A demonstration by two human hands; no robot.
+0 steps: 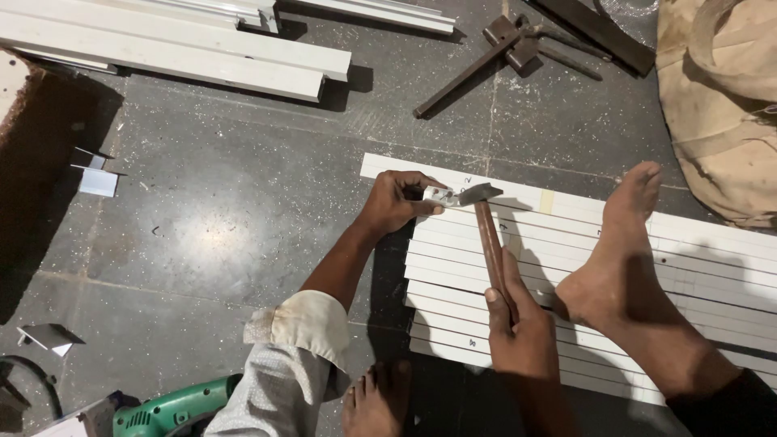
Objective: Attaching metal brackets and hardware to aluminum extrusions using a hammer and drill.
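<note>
Left hand (394, 202) pinches small metal bracket (438, 196) against end of white strips (566, 267), just past fingertips. Right hand (518, 328) clenched round wooden handle of hammer (488, 235); hammer head touching bracket. Bare foot (615, 251) right of right hand, pressing on strips. Small tan tape tab (546, 202) on strip beyond hammer. Green power tool (166, 411) near left elbow. Pale sack (720, 105) far right. White bars (178, 48) well beyond left hand.
</note>
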